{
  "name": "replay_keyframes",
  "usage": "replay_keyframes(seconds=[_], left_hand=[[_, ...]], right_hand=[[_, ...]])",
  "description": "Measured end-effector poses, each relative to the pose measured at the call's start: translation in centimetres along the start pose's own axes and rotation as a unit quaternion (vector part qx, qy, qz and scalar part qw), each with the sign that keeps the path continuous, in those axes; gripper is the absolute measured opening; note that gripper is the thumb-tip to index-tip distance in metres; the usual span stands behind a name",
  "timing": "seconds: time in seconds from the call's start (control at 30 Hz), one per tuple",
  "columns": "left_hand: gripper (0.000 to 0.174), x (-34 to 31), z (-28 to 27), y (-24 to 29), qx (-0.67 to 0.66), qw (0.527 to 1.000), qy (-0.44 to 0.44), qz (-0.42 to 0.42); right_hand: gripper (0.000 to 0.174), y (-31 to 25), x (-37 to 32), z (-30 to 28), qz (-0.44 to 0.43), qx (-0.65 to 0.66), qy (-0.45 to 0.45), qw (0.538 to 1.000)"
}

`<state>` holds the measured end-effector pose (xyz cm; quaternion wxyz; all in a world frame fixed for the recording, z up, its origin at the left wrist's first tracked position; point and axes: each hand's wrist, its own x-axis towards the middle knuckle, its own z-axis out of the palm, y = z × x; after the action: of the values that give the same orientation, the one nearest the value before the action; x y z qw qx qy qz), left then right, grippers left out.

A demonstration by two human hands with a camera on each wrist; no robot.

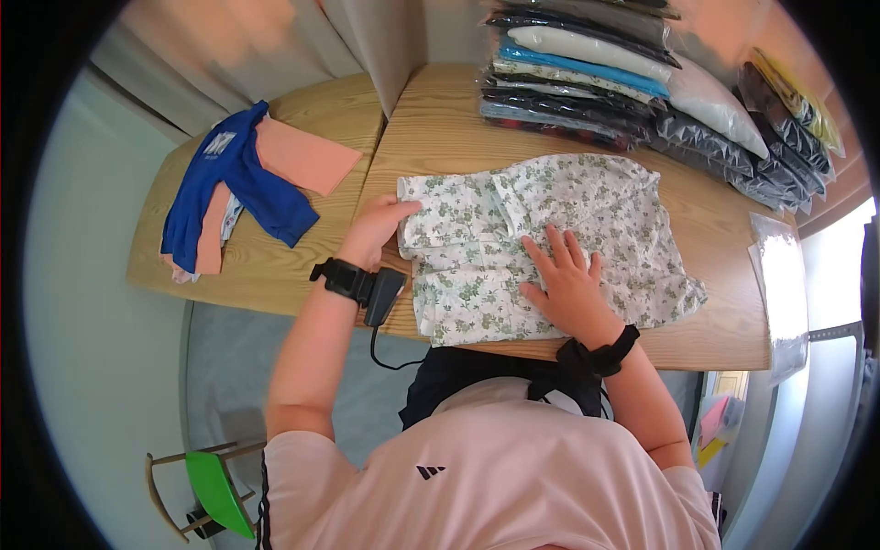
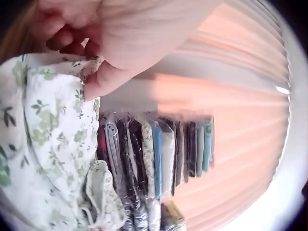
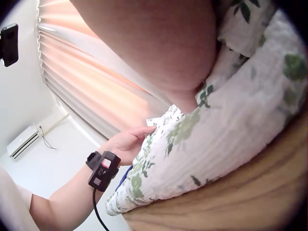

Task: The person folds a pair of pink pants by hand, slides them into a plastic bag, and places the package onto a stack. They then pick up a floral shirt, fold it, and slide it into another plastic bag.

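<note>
A white garment with a green floral print (image 1: 587,211) lies partly folded on the wooden table in the head view. My left hand (image 1: 374,227) pinches its left edge; in the left wrist view the thumb of that hand (image 2: 120,43) presses on the floral cloth (image 2: 48,115) with the fingers curled behind it. My right hand (image 1: 576,291) rests on the middle of the garment, fingers spread. In the right wrist view the right hand (image 3: 159,48) is close over the cloth (image 3: 183,139), its fingertips hidden, and the left hand (image 3: 126,145) is at the far edge.
Blue and peach garments (image 1: 236,174) lie on the table's left part (image 1: 339,266). Stacks of plastic-bagged clothes (image 1: 587,92) stand at the back right. Clear plastic bags (image 1: 781,293) lie at the right edge. A green chair (image 1: 218,495) is on the floor at lower left.
</note>
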<state>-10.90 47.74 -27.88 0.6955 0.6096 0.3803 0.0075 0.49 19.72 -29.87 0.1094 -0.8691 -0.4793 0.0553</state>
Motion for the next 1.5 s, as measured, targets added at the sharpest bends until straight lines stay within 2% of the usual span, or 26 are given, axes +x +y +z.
replay_keyframes(seconds=[0.07,0.1,0.13,0.17,0.2,0.27,0.37,0.47,0.67,0.77,0.83,0.93,1.0,1.07,1.1,1.13,1.2,1.23,1.27,1.33,1.37,1.43,1.47,1.5], left_hand=[[0.031,0.7,-0.3,-1.0,0.039,0.992,0.03,0.115],[0.031,0.2,0.2,-0.9,0.038,0.992,0.029,0.113],[0.034,-0.3,0.7,-0.9,-0.13,0.987,-0.039,0.085],[0.037,-0.9,1.1,-0.7,-0.293,0.949,-0.105,0.054],[0.037,-1.4,1.3,-0.6,-0.292,0.949,-0.105,0.052],[0.042,-2.2,1.6,-0.8,-0.327,0.928,-0.18,0.001],[0.04,-2.4,2.2,-1.1,-0.257,0.951,-0.169,-0.037],[0.039,-1.9,2.7,-1.5,-0.204,0.964,-0.17,-0.026],[0.038,-2.7,4.3,-0.9,-0.195,0.967,-0.161,-0.036],[0.039,-2.1,3.1,-1.1,-0.163,0.975,-0.152,0.005],[0.041,-2.0,2.3,-1.8,-0.181,0.971,-0.154,-0.005],[0.043,-3.1,2.6,-3.4,-0.208,0.968,-0.135,-0.024],[0.044,-4.7,2.6,-3.7,-0.212,0.969,-0.118,-0.037],[0.042,-7.0,2.8,-2.6,-0.045,0.987,-0.113,-0.107],[0.036,-7.3,2.2,-2.8,0.038,0.991,-0.063,-0.108],[0.036,-7.3,1.3,-2.9,0.039,0.991,-0.067,-0.111],[0.026,-7.0,-1.0,-3.2,0.146,0.989,0.024,0.03],[0.026,-6.9,-1.6,-3.2,0.124,0.99,0.03,0.061],[0.026,-6.6,-1.5,-3.3,0.124,0.99,0.029,0.061],[0.031,-6.0,-0.9,-2.8,0.159,0.962,0.027,0.218],[0.031,-5.3,-0.7,-2.7,0.159,0.963,0.024,0.218],[0.048,-3.2,-0.2,-2.2,0.198,0.949,0.0,0.246],[0.048,-1.8,0.2,-1.7,0.199,0.948,-0.005,0.247],[0.052,-0.2,0.6,-1.2,0.307,0.899,0.016,0.312]], right_hand=[[0.062,0.1,-0.2,0.0,-0.001,0.003,0.005,1.0],[0.062,0.1,-0.2,0.0,-0.008,0.005,0.012,1.0],[0.062,0.1,-0.2,0.0,-0.007,0.005,0.01,1.0],[0.062,0.1,-0.2,-0.1,-0.005,0.003,0.009,1.0],[0.061,0.0,-0.1,-0.1,-0.003,0.002,0.008,1.0],[0.061,0.0,-0.1,-0.1,-0.003,0.004,0.011,1.0],[0.06,0.0,-0.2,-0.1,-0.003,0.007,0.02,1.0],[0.06,0.1,-0.3,0.2,-0.003,0.01,0.027,1.0],[0.06,0.0,-0.3,0.1,0.001,0.018,0.028,0.999],[0.06,0.1,-0.3,0.1,0.0,0.024,0.028,0.999],[0.061,0.2,-0.4,0.1,0.0,0.026,0.028,0.999],[0.062,1.1,-0.4,-0.2,-0.017,0.027,0.016,0.999],[0.063,2.2,-0.6,-0.9,-0.068,0.005,-0.008,0.998],[0.063,3.8,-0.4,-1.5,-0.086,0.004,-0.016,0.996],[0.064,4.2,-0.5,-1.7,-0.11,-0.002,-0.024,0.994],[0.064,4.2,-0.7,-1.9,-0.105,-0.001,-0.026,0.994],[0.062,3.7,-1.1,-2.0,-0.111,-0.047,0.023,0.992],[0.061,2.9,-1.7,-2.6,-0.117,-0.075,0.061,0.988],[0.061,1.9,-2.3,-3.1,-0.117,-0.076,0.061,0.988],[0.062,-0.3,-3.9,-3.9,-0.179,0.008,0.05,0.983],[0.071,-1.4,-5.0,-4.0,-0.184,0.023,0.024,0.982],[0.076,-2.5,-6.5,-3.0,-0.171,0.019,0.032,0.985],[0.08,-2.9,-7.1,-2.4,-0.16,0.018,0.041,0.986],[0.093,-3.1,-7.3,-1.5,-0.12,0.013,0.059,0.991]])
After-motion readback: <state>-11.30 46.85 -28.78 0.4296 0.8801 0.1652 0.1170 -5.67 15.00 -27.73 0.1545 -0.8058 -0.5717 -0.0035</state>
